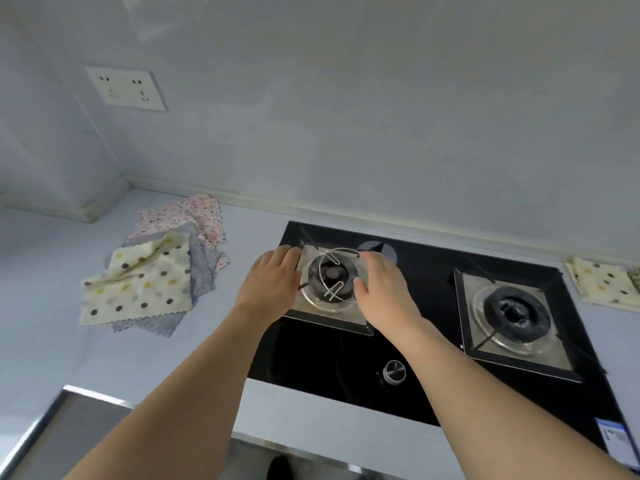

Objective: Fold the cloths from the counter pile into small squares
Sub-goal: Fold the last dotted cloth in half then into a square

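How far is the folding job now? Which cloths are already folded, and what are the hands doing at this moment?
Done: one dotted cream cloth lies flat, seemingly folded, right of the stove.
In hand: no cloth. The left hand and right hand are at the wire pot support on the left burner.
Left: the pile of loose cloths on the counter, cream dotted on top, grey and pink beneath.

Cloth pile (pixel 156 271) on counter (pixel 52 323) left of stove (pixel 433 341), folded cloth (pixel 604 284) at its right

A home kitchen: gas hob (pixel 429 344) set in a counter (pixel 52 289), wall socket (pixel 126 89).
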The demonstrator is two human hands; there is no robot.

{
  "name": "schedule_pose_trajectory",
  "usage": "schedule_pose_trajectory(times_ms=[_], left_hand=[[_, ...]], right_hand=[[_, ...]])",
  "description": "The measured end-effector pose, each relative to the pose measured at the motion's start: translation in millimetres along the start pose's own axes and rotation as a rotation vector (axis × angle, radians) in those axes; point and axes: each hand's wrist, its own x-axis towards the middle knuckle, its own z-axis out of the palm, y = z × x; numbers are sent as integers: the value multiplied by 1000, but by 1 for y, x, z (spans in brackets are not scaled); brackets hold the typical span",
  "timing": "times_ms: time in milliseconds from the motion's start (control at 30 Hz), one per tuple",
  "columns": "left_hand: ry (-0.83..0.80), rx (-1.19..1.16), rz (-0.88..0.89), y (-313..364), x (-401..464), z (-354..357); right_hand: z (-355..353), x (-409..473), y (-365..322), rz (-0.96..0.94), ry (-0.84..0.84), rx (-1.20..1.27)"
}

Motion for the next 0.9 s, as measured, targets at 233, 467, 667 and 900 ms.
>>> schedule_pose_trajectory(times_ms=[233,467,667,900], left_hand=[[-45,16,-189,-92,-26,-22],[-193,-11,-324,-219,-63,-29],[-317,-93,-278,-323,-78,-19],[-363,-239,-152,-385,-74,33]], right_hand=[[65,37,-78,-121,-68,18],[142,45,-157,-173,-228,4],[222,67,-216,-126,-317,-29],[328,100,-224,-277,-270,-37]])
